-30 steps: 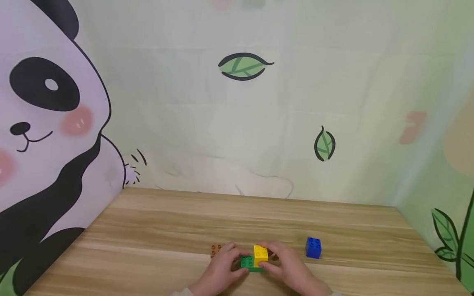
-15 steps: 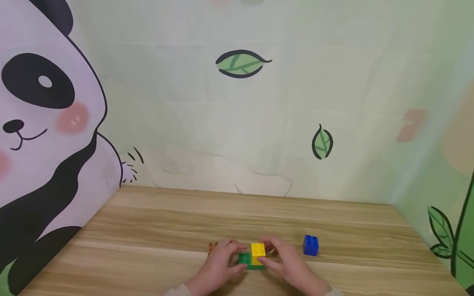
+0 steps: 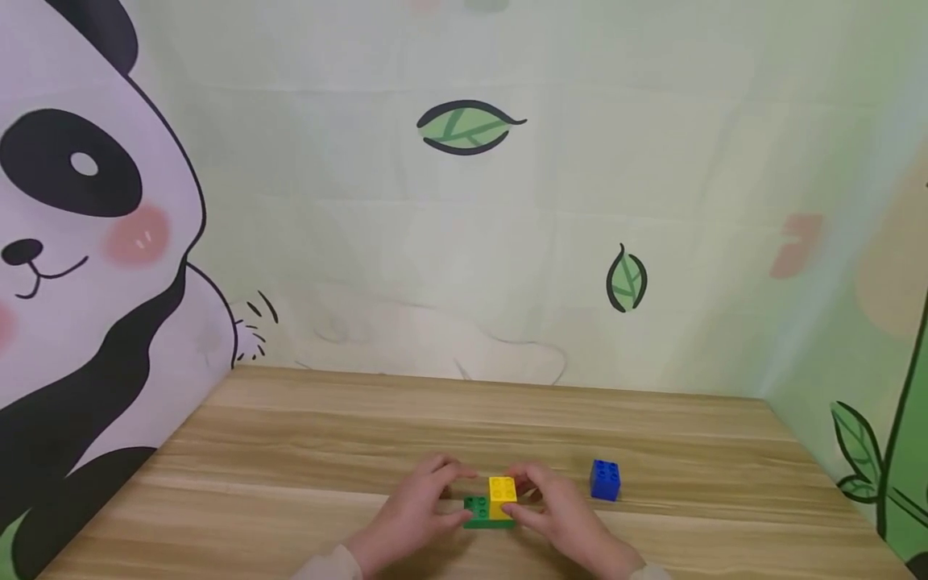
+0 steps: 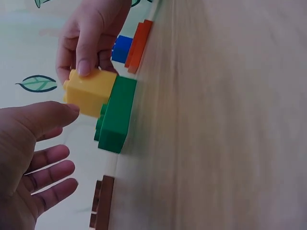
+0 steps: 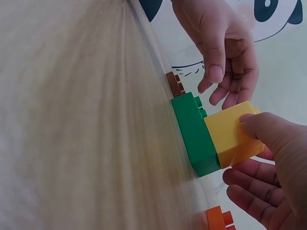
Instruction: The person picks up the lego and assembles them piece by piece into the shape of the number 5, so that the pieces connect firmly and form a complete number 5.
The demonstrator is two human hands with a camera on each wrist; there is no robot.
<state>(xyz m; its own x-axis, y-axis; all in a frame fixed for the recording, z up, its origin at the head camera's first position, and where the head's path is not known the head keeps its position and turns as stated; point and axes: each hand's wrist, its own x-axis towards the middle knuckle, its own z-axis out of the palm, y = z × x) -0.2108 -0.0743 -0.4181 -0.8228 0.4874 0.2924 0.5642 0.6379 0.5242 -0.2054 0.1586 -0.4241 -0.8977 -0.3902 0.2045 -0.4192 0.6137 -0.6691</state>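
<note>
A yellow brick (image 3: 503, 498) sits on the right end of a longer green brick (image 3: 476, 507) on the table; the green studs at the left end are bare. My right hand (image 3: 561, 511) pinches the yellow brick, its thumb on the near side, plainly seen in the right wrist view. My left hand (image 3: 413, 503) is beside the green brick's left end, fingers spread and holding nothing. In the left wrist view its thumb comes close to the yellow brick; whether they touch I cannot tell. A brown brick (image 4: 104, 203) lies near my left hand, hidden in the head view.
A blue brick (image 3: 605, 480) stands on the wooden table (image 3: 304, 451), right of my right hand. An orange brick (image 4: 138, 46) shows in the left wrist view, near the blue one. A cloth wall with printed leaves and a panda (image 3: 94, 242) borders the table.
My left hand has drawn a little left from the green brick, and its fingers have spread. It now covers the brown brick in the head view. My right hand keeps its hold on the yellow brick.
</note>
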